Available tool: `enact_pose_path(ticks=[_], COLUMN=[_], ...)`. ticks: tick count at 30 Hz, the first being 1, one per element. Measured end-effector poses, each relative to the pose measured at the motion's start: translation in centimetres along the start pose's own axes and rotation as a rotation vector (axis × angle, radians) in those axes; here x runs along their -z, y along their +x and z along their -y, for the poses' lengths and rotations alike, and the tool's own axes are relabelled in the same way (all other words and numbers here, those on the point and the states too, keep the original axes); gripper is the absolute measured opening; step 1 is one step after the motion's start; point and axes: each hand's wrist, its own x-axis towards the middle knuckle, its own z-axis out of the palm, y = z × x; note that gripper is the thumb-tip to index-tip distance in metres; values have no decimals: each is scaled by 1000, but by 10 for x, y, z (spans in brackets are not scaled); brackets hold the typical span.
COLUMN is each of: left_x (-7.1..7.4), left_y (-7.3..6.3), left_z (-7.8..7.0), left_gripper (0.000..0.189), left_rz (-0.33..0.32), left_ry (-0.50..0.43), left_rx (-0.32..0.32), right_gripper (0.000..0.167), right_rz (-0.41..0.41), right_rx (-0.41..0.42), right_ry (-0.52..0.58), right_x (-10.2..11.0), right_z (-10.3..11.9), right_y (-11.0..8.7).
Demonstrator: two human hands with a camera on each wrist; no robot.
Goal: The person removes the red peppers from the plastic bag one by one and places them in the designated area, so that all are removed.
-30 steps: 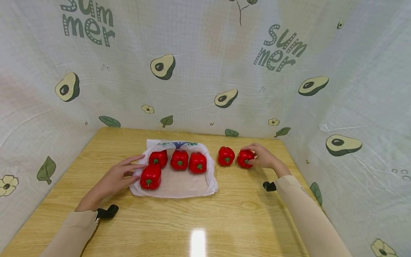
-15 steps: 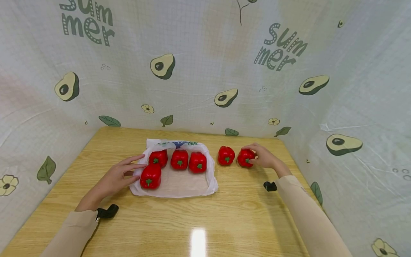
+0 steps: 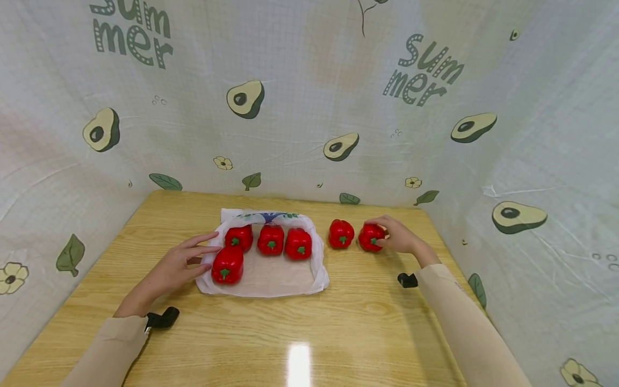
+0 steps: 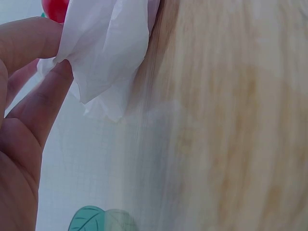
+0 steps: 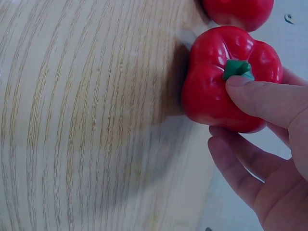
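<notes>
On the near side of the pale wood-grain table (image 3: 242, 338), the left hand (image 3: 175, 266) pinches a fold of the thin white plastic bag (image 3: 278, 280) at the bag's nine o'clock edge. Taking the bag's middle as the clock's centre, a larger red bell pepper (image 3: 227, 264) lies inside toward eight o'clock, near those fingers. Behind it three blocky red peppers (image 3: 298, 244) sit in the bag from ten to two o'clock.

Just short of three o'clock, outside the bag, the right hand (image 3: 398, 238) grasps a glossy, four-lobed red pepper with a green stem (image 3: 368, 236), thumb by the stem and fingers round its side. The step in hand appears to be gripping this pepper while the bag edge is held; the next move would call for a secure lift and a steady bag mouth. The pepper looks smooth, unblemished and evenly coloured, perhaps moulded plastic, so the skin could slip.

Beside it, toward the bag, stands another loose red pepper (image 3: 340, 234), ungripped. Farthest, at twelve, hangs a pale avocado-printed cloth (image 3: 290, 107).
</notes>
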Motion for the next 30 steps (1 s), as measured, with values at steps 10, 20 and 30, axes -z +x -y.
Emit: enact_pose_path(ticks=[10,20,30], left_x=[0,0,0], left_y=[0,0,0], left_z=[0,0,0], left_gripper=[54,53,52], left_rz=[1,1,-2], left_ry=[-4,-6,-12], left_rx=[5,2,2], right_gripper=[60,60,56], right_rz=[4,16,-6], right_rx=[-1,9,21], right_ry=[25,64,32], right_x=[2,8,13], right_z=[2,5,12], right_y=[-1,-8,-13])
